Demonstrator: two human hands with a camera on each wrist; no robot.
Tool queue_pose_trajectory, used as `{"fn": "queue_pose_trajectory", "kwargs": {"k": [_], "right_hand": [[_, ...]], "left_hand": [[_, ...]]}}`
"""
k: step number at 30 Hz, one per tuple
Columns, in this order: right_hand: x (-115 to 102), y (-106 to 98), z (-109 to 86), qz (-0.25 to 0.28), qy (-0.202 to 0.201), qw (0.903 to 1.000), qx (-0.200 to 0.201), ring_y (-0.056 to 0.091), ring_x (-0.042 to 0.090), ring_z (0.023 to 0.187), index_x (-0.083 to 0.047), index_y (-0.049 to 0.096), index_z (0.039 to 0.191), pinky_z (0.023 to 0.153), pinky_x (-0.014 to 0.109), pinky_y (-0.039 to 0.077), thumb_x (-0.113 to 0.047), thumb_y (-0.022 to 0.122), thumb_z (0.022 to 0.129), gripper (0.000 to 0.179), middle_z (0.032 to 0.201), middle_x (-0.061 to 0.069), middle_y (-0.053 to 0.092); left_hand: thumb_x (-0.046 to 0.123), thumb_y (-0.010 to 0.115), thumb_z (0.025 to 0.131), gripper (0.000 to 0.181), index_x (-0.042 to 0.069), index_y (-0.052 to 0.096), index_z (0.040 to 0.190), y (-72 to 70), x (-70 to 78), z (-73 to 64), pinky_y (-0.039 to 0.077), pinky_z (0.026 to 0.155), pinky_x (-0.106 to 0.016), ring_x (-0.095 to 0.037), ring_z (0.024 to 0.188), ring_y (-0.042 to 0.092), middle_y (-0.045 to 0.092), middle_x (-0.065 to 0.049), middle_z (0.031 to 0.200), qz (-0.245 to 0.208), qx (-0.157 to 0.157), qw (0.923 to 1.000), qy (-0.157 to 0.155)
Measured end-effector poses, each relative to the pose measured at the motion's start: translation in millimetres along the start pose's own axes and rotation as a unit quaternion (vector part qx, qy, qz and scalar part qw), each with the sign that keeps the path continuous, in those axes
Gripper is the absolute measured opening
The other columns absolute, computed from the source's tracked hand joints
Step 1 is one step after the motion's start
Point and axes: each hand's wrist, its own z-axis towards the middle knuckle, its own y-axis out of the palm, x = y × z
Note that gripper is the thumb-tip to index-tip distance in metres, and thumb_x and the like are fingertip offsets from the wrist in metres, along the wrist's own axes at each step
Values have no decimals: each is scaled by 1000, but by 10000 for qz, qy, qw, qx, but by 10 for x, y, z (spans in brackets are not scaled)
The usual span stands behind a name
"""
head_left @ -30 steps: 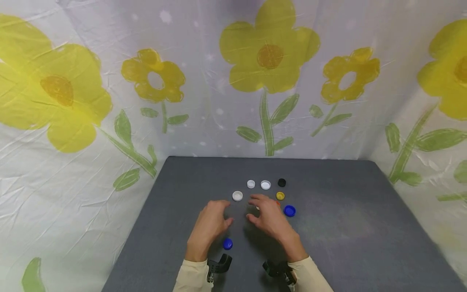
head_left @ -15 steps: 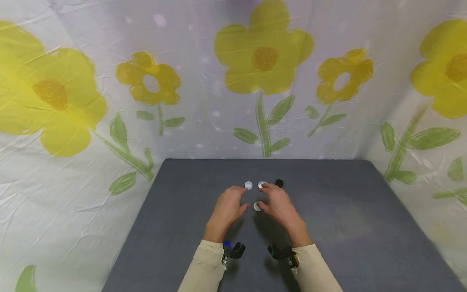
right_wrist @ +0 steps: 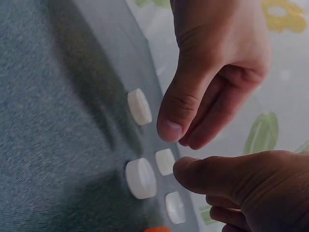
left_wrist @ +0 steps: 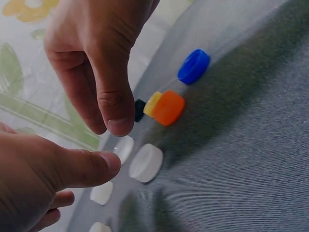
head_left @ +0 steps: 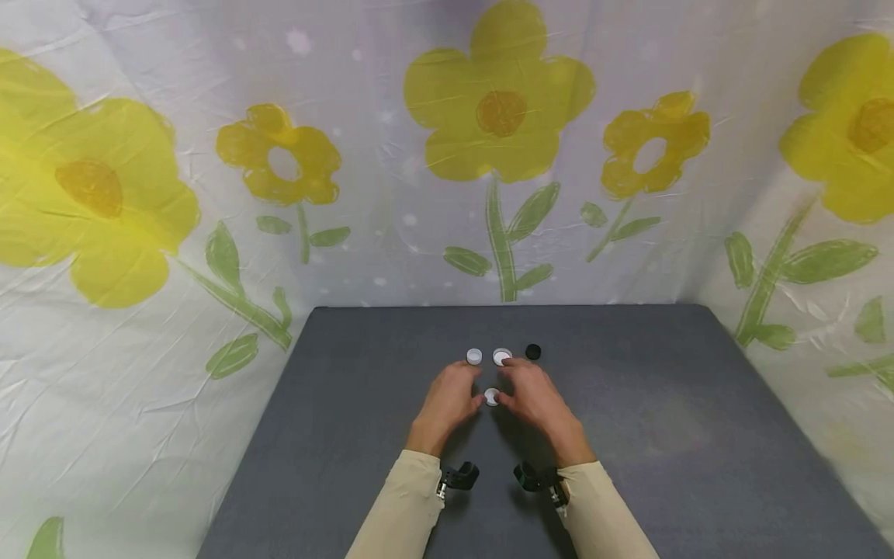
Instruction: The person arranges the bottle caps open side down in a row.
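Note:
In the head view my left hand (head_left: 450,400) and right hand (head_left: 534,396) hover over the table, facing each other with relaxed fingers. A white bottle cap (head_left: 492,397) lies between the two thumbs. Just beyond the fingertips are a small white cap (head_left: 474,356), a larger white cap (head_left: 502,356) and a black cap (head_left: 533,352). The left wrist view also shows an orange cap (left_wrist: 169,107), a yellow cap (left_wrist: 152,104) and a blue cap (left_wrist: 194,66); the right hand hides these in the head view. Neither hand holds anything.
Dark grey cloth covers the table (head_left: 663,404), which meets a curtain (head_left: 391,233) printed with yellow flowers at the back. In the right wrist view a further white cap (right_wrist: 139,107) lies below the left hand's thumb.
Over the last second my left hand has moved right and forward, closer to the right hand, which shifted slightly right. The blue cap nearest me is now hidden behind the left arm.

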Motion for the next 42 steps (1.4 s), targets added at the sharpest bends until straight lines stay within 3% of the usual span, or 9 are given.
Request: {"fn": "queue_pose_trajectory", "kwargs": {"k": [10,18,25,31,38,42], "right_hand": [[86,218,-30,-33,-111,9999,2,65,38,111,1,74,103,92,53,52,-13,85,76,32,123,20,68],[99,353,-61,10,-187,9998,45,64,27,90,-6,74,85,74,49,53,-11,84,76,15,95,6,63],[92,374,-79,55,-156,9998,127,60,23,80,-9,71,75,67,46,50,-13,83,78,14,87,3,59],[49,316,-103,262,-112,9994,181,63,26,86,-6,73,81,72,49,52,-11,83,79,10,95,7,65],[-21,187,-133,216,-29,9993,318,66,35,110,-4,76,94,88,51,54,-12,83,80,17,121,18,68],[-68,101,-150,213,-5,9989,410,65,37,115,-5,77,96,92,52,53,-13,83,80,19,127,18,67]], "left_hand": [[26,83,81,35,12,76,113,182,8,27,54,95,-45,-31,118,64,75,-11,113,36,-207,9996,-162],[23,83,81,14,14,77,89,285,30,-11,52,98,-45,-31,119,64,77,-7,99,104,-59,9999,-62],[20,82,82,10,16,79,91,327,28,-21,50,101,-45,-30,124,62,78,-4,101,-107,-5,9999,-135],[19,81,83,10,16,79,92,267,35,-52,50,101,-46,-31,124,62,78,-3,99,-329,164,9993,-13],[17,82,82,12,16,79,94,123,72,-98,52,99,-45,-31,121,64,78,-2,98,-482,369,9981,126],[18,82,82,15,15,79,97,42,92,-116,53,98,-45,-30,121,64,78,-1,102,-529,406,9977,95]]}}
